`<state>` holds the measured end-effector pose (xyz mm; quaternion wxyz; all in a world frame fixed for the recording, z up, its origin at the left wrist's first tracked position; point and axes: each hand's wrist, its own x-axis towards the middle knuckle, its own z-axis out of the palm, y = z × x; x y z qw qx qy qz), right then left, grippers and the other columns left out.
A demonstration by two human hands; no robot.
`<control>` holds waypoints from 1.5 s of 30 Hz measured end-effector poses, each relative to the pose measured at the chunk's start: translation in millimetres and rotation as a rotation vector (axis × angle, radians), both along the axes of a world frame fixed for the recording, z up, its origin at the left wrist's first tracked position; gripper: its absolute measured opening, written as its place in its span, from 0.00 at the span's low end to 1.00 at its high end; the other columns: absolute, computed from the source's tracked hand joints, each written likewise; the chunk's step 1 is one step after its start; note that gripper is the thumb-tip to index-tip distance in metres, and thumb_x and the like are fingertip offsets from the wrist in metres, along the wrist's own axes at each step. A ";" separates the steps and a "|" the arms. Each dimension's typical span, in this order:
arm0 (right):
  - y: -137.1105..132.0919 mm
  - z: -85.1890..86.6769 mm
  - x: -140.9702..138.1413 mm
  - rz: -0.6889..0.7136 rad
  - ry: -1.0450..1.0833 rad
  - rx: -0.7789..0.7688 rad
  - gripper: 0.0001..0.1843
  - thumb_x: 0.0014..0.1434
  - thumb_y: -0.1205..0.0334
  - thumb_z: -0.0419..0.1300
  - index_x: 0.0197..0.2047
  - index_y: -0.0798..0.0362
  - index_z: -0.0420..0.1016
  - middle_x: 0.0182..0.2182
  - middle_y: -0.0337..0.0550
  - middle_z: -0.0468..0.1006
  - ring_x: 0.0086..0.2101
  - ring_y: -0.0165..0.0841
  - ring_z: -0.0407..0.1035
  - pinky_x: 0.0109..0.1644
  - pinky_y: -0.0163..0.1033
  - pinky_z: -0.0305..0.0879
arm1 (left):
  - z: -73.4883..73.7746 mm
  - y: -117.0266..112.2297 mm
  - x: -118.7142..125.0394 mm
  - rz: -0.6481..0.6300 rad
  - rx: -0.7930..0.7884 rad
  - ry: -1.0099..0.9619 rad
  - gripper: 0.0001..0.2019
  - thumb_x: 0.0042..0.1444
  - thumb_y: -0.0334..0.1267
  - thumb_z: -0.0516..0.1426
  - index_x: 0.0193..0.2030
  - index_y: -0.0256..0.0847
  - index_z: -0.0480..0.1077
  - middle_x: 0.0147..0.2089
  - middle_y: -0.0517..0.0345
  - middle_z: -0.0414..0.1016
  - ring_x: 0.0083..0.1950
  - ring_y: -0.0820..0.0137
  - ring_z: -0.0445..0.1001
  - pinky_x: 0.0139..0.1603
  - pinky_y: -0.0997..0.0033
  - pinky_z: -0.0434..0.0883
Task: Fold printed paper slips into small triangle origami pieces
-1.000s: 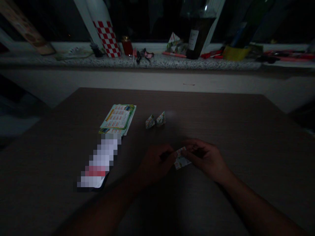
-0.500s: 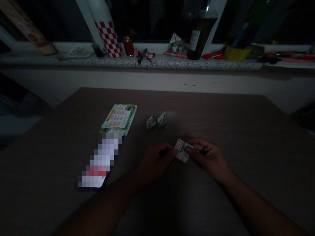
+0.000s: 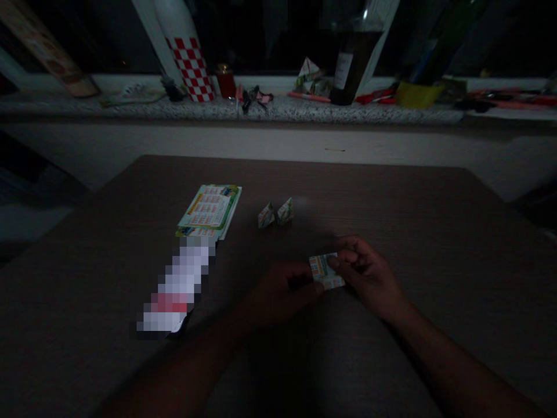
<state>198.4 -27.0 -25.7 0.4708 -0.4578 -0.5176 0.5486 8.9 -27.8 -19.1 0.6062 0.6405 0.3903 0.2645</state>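
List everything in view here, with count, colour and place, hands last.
folded paper: one, white, green and orange, between the hands
small folded shapes: two, whitish-green, table, beyond the hands
printed cards: one stack, number unclear, green and white, table's left
pixelated item: one, whitish and red, nearer than the cards
table: one, brown, beneath these
sill: one, speckled grey, behind table
tall tube: one, tan, sill's far left
checkered container: one, red and white, sill's left
jar: one, red, right of it
dark bottle: one, pale label, right of centre
yellow holder: one, sill's right
sill clutter: uncountable, mostly black, pink and red
left hand: one, bare, pinching the paper
right hand: one, bare, holding its right side
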 end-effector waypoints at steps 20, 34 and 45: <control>-2.9 -4.7 3.8 0.073 -0.071 0.228 0.14 0.56 0.64 0.65 0.46 0.49 0.72 0.39 0.44 0.79 0.39 0.33 0.75 0.44 0.38 0.72 | 0.4 4.9 3.1 0.433 0.056 -0.201 0.11 0.55 0.37 0.60 0.44 0.39 0.72 0.37 0.57 0.79 0.34 0.71 0.77 0.34 0.75 0.73; -2.3 -1.2 9.1 0.032 -0.131 0.349 0.12 0.55 0.64 0.65 0.45 0.47 0.78 0.38 0.44 0.80 0.37 0.34 0.75 0.38 0.36 0.72 | 0.2 3.9 -7.2 0.301 0.129 -0.207 0.12 0.51 0.35 0.64 0.43 0.39 0.74 0.35 0.56 0.78 0.36 0.71 0.76 0.38 0.74 0.73; -4.0 4.5 11.9 0.071 -0.131 0.367 0.14 0.56 0.62 0.64 0.47 0.47 0.77 0.41 0.46 0.80 0.39 0.35 0.75 0.40 0.36 0.72 | 3.2 2.9 -6.7 0.245 0.162 -0.168 0.13 0.50 0.33 0.63 0.44 0.38 0.74 0.37 0.55 0.79 0.37 0.70 0.77 0.37 0.74 0.72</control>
